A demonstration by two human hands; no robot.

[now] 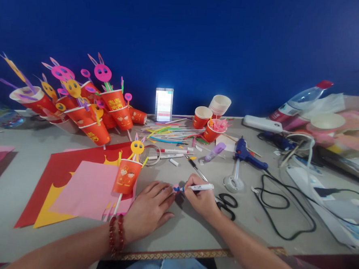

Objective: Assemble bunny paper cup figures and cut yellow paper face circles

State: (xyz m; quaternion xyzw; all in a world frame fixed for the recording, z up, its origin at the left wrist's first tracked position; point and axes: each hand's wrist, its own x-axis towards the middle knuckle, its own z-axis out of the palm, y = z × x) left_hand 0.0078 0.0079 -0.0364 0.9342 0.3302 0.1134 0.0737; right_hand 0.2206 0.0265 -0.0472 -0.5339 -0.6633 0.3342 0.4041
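Observation:
My right hand (pixel 201 200) grips a white marker pen (pixel 198 187), its tip on a small pink paper disc (pixel 176 188) lying on the grey table (pixel 191 232). My left hand (pixel 149 207), with a red bead bracelet on its wrist, rests flat on the table, fingertips at the disc. Just left of it stands an orange paper cup (pixel 127 176) with a yellow rabbit-eared face (pixel 137 147) on a stick.
Pink, red and yellow paper sheets (pixel 85 185) lie at left. A heap of finished cup figures (pixel 84 104) sits at back left. Scissors (pixel 228 203), a blue glue gun (pixel 245 154) with black cable, straws, pens, cups and a plastic bottle (pixel 303 99) crowd the right.

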